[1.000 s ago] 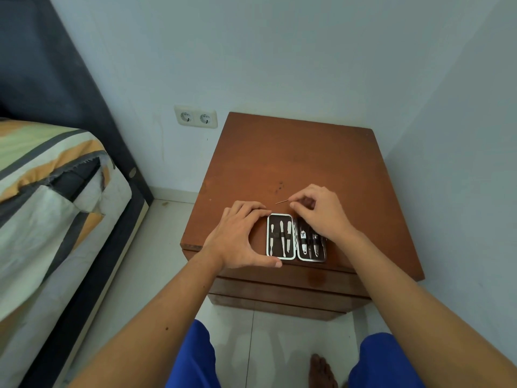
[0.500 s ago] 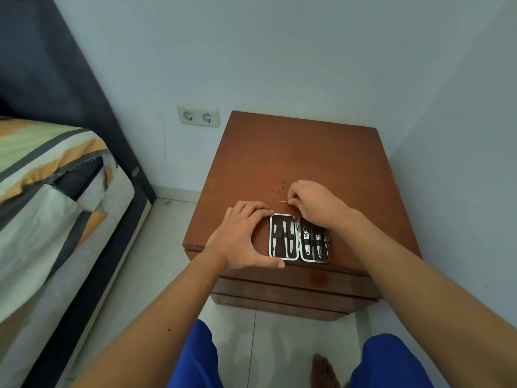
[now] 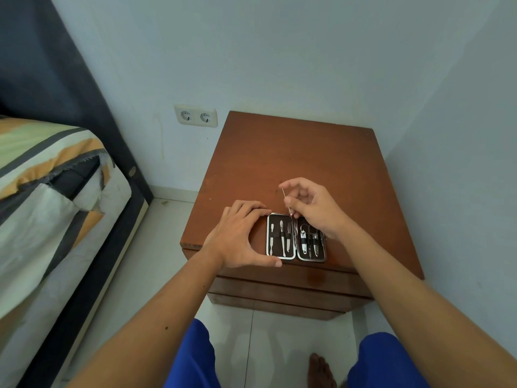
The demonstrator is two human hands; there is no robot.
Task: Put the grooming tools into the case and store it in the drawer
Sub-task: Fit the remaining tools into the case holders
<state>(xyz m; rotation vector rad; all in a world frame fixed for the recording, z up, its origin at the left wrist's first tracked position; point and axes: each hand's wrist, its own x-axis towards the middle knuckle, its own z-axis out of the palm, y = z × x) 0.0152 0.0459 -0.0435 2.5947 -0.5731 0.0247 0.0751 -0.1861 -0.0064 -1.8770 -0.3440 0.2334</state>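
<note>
An open grooming case (image 3: pixel 296 238) with a silver rim and dark lining lies flat near the front edge of the brown nightstand (image 3: pixel 296 175). Several metal tools sit under its elastic bands in both halves. My left hand (image 3: pixel 240 233) grips the case's left half, fingers on its far corner and thumb at its near edge. My right hand (image 3: pixel 313 205) pinches a thin metal tool (image 3: pixel 286 200) just above the case's far edge, the tool's tip touching the hinge area. The drawers (image 3: pixel 288 292) below the top are closed.
A bed with a striped cover (image 3: pixel 50 191) and dark headboard stands to the left. A double wall socket (image 3: pixel 195 116) is on the back wall. A wall runs close along the nightstand's right side. My knees in blue shorts and one foot show on the tiled floor below.
My right hand has lifted and turned the thin tool from lying near the tabletop to standing more upright over the case's hinge. My left hand has kept its hold on the case.
</note>
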